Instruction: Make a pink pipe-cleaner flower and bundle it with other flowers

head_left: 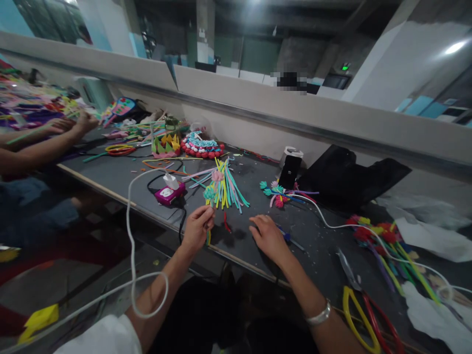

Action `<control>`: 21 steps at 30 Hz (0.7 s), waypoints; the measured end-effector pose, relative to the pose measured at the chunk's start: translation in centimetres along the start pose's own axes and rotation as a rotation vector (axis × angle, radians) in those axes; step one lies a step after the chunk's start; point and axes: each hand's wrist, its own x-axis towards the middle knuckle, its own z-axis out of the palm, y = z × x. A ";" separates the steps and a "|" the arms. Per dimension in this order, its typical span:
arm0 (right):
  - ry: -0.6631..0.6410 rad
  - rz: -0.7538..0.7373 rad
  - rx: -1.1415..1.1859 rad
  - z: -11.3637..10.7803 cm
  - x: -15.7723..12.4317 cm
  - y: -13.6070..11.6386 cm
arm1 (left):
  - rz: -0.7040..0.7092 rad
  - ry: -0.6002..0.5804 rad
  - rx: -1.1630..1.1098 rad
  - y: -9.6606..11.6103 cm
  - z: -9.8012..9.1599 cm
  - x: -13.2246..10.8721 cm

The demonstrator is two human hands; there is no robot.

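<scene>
My left hand (pixel 199 225) is closed in a pinch at the table's front edge. It holds the stem of a pipe-cleaner flower with a teal head (pixel 209 193); a yellow stem end (pixel 209 238) shows below the fingers. Just beyond lies a fanned bunch of yellow, teal and lilac pipe cleaners (pixel 232 189), with a pink flower (pixel 217 175) at its top. My right hand (pixel 268 236), palm down and fingers loosely bent and apart, rests on or just over the table, holding nothing visible. Between the hands lies a short red piece (pixel 226 222). A blue-handled tool (pixel 285 234) is partly hidden beside my right hand.
A purple power socket (pixel 169 194) with a white plug stands left. Scissors (pixel 359 305) lie at the right edge, near colourful pipe cleaners (pixel 398 260). A phone (pixel 290 172) leans behind small flowers (pixel 279 194). A white cable (pixel 132 236) loops over my left arm. A co-worker's hands (pixel 73 123) are far left.
</scene>
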 end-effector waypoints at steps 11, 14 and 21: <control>-0.054 0.236 -0.175 2.6 5.9 -2.5 | -0.001 -0.007 0.017 0.1 0.1 -0.1; -0.069 0.280 -0.196 3.1 7.0 -2.7 | -0.003 -0.005 0.014 0.0 0.0 0.0; -0.074 0.380 -0.177 3.7 7.2 -3.1 | -0.015 -0.010 0.016 0.0 0.0 0.1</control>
